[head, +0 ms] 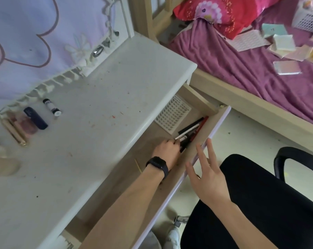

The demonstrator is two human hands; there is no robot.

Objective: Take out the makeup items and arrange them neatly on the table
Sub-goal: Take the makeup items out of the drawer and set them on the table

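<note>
Right hand (208,178) spread open over drawer (219,125) front; left hand (167,151) grips pencils (191,130) inside

1. Soft, even light fills the room; I cannot tell its source.
2. The white desk (116,83) looks pale and slightly washed out.
3. The open drawer (121,175) lies in mild shade beneath the desk's edge; the pencils (191,131) my left hand (167,151) grips stay fairly sharp.
4. At the left edge the tubes (17,133) smear soft, and straight lines bow.
</note>
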